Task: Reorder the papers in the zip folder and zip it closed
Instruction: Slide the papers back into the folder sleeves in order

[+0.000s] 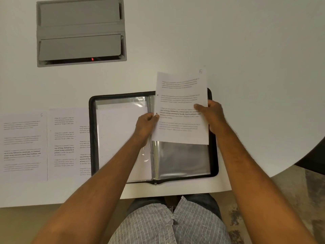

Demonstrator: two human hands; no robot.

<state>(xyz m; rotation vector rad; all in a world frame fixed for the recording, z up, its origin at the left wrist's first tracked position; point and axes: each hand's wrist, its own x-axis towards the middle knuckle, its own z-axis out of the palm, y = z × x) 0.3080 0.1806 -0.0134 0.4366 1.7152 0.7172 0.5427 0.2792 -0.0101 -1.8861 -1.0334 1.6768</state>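
— Where's the sheet?

— Both hands hold a printed sheet [181,108] above the right half of the open zip folder [153,136]. The left hand [146,124] pinches its left edge; the right hand [210,113] grips its right edge, thumb on top.

— And the other papers?

— Loose papers [44,143] lie on the white table [246,59], left of the folder.

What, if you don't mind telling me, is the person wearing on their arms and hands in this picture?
Nothing covers them: both forearms are bare up to the frame's edge, with no sleeves in view. The left hand and right hand have no gloves, and no watch, bracelet or ring shows. The only clothing visible is a grey shirt with thin white stripes over dark trousers.
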